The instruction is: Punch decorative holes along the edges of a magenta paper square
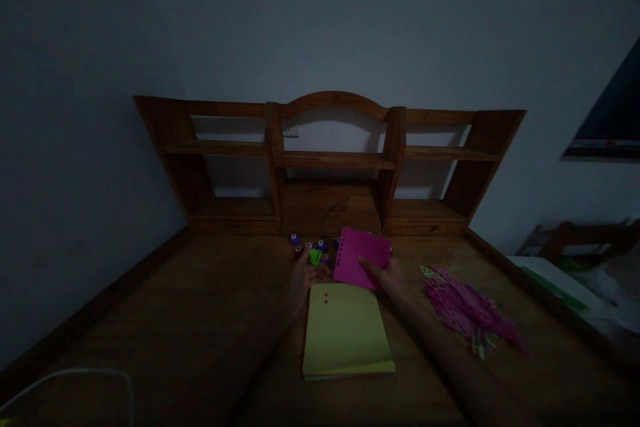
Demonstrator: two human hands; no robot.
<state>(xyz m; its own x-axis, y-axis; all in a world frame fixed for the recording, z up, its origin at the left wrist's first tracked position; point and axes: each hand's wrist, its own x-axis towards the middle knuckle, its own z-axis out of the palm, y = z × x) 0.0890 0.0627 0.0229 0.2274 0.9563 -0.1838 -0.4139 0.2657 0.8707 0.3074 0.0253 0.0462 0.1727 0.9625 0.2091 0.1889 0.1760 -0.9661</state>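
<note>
My left hand [303,275] is at the far edge of the paper stack, its thumb and curled fingers around a small bright green object [315,257] with a dark slot; its kind is not clear. In my right hand [391,278] is a pink sheet [361,255], thumb on top and the other fingers hidden beneath. Small holes run along the sheet's left edge. Below both hands lies a stack of pale yellow paper [347,333], with two pink dots near its top left. Just beyond my left hand stand several small purple and red things [295,239] with white, ringed tops.
A heap of pink and yellow-green cut paper strips [467,307] lies on the wooden desk [200,300] at the right. A wooden shelf unit [335,160] stands along the back. A white cable [95,371] curves at the lower left. The room is dim.
</note>
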